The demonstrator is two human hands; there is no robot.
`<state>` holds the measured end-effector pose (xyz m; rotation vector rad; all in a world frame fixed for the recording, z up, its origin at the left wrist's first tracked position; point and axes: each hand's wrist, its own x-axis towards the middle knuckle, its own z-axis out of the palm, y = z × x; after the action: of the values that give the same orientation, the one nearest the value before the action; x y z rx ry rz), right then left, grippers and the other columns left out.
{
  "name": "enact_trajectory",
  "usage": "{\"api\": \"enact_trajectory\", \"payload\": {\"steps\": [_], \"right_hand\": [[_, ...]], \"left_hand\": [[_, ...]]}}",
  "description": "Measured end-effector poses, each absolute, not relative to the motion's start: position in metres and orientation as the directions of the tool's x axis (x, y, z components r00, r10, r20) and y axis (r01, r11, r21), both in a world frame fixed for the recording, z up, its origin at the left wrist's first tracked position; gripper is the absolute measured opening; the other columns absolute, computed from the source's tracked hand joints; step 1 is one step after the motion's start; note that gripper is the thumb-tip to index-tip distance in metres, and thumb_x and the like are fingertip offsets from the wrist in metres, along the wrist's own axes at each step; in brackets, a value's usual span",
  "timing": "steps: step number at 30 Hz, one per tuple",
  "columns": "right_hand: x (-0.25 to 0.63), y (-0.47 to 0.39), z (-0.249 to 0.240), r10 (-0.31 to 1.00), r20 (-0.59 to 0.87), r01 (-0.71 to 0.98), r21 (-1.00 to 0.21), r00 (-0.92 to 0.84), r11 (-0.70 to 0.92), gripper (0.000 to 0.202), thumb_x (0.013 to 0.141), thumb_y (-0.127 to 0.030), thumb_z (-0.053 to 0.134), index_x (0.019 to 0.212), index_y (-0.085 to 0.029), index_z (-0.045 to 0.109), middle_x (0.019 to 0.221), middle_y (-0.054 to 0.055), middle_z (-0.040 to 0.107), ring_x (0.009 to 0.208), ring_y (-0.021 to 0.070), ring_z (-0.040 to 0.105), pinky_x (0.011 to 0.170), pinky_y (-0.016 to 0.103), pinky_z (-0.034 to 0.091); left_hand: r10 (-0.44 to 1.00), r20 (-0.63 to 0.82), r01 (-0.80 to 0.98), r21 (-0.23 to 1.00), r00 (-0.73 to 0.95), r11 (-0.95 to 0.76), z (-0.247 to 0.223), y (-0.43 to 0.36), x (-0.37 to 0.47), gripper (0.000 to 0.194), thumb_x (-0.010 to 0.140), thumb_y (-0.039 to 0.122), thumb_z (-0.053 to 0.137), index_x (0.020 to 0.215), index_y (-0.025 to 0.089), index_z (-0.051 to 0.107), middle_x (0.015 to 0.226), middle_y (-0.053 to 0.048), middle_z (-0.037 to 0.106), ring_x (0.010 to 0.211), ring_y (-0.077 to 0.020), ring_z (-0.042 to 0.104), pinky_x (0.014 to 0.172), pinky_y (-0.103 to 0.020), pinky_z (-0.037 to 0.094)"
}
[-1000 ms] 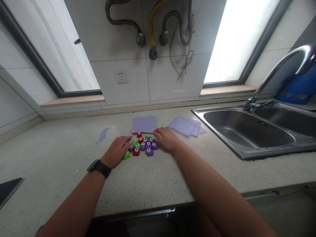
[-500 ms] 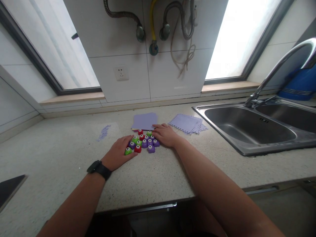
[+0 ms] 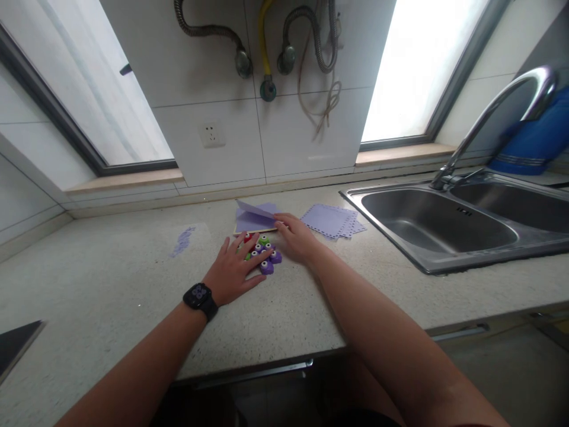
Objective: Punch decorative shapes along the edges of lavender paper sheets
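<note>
My left hand lies with fingers spread over a cluster of small punches with eye-like tops, partly covering them. Purple punches show at its right, a green one and a red one behind. Between its thumb and fingers, my right hand pinches the right edge of a lifted purple sheet. Beneath that sheet is a stack of purple paper, just behind the punches. The watch is on my left wrist.
Purple sheets with punched edges lie right of my right hand. Small purple scraps are at the left. A steel sink with a faucet fills the right side. A dark panel sits far left.
My left hand has moved right, from the cluster's left side onto the punches. My right hand has taken hold of the top purple sheet and raised it. The view has shifted slightly.
</note>
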<state>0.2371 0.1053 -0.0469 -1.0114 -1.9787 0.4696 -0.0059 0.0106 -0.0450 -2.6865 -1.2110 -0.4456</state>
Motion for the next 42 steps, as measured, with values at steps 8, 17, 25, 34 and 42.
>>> {"api": "enact_trajectory", "payload": {"steps": [8, 17, 25, 34, 42], "right_hand": [[0.242, 0.113, -0.045, 0.821, 0.563, 0.314, -0.765, -0.098, 0.562, 0.045, 0.108, -0.049, 0.043, 0.129, -0.021, 0.072, 0.134, 0.012, 0.072, 0.127, 0.0242, 0.065, 0.113, 0.041, 0.049], [0.246, 0.114, -0.042, 0.806, 0.593, 0.171, -0.794, -0.001, 0.584, 0.045, 0.106, -0.053, 0.049, 0.125, -0.021, 0.073, 0.128, 0.011, 0.075, 0.121, 0.0253, 0.07, 0.109, 0.042, 0.053], [0.245, 0.09, -0.016, 0.745, 0.667, 0.045, -0.744, -0.012, 0.667, 0.039, 0.101, -0.054, 0.059, 0.113, -0.023, 0.079, 0.119, 0.01, 0.078, 0.116, 0.0245, 0.071, 0.107, 0.042, 0.054], [0.241, 0.054, 0.0, 0.716, 0.574, 0.01, -0.777, -0.398, 0.629, 0.027, 0.104, -0.039, 0.059, 0.103, -0.024, 0.082, 0.111, 0.007, 0.082, 0.108, 0.0209, 0.075, 0.102, 0.041, 0.056], [0.235, 0.048, -0.007, 0.545, 0.494, 0.086, -0.683, -0.678, 0.726, 0.025, 0.102, -0.033, 0.061, 0.094, -0.019, 0.08, 0.102, 0.009, 0.082, 0.095, 0.0196, 0.076, 0.089, 0.036, 0.057]], "left_hand": [[0.734, 0.327, 0.773, 0.018, 0.595, -0.634, -0.048, 0.039, 0.013, 0.051, 0.105, 0.05, 0.052, 0.155, 0.04, 0.053, 0.163, -0.011, 0.05, 0.148, -0.0413, 0.044, 0.118, -0.066, 0.033], [0.767, 0.369, 0.783, 0.143, 0.526, -0.605, -0.053, 0.064, 0.019, 0.049, 0.101, 0.049, 0.059, 0.149, 0.037, 0.061, 0.16, -0.011, 0.055, 0.147, -0.0391, 0.047, 0.119, -0.065, 0.032], [0.771, 0.513, 0.666, 0.428, 0.378, -0.611, -0.044, 0.047, 0.008, 0.054, 0.103, 0.054, 0.05, 0.144, 0.023, 0.066, 0.155, -0.014, 0.061, 0.148, -0.0352, 0.047, 0.127, -0.058, 0.024], [0.988, -0.016, -0.341, 0.937, 0.154, 0.068, -0.019, 0.027, -0.061, 0.104, 0.087, 0.093, 0.026, 0.112, 0.007, 0.079, 0.104, -0.026, 0.081, 0.098, -0.038, 0.077, 0.077, -0.046, 0.062], [0.964, -0.139, -0.182, 0.966, 0.228, 0.182, -0.041, 0.004, -0.082, 0.037, 0.09, 0.039, 0.08, 0.115, 0.013, 0.075, 0.1, -0.015, 0.081, 0.076, -0.0243, 0.078, 0.058, -0.03, 0.063]]}}
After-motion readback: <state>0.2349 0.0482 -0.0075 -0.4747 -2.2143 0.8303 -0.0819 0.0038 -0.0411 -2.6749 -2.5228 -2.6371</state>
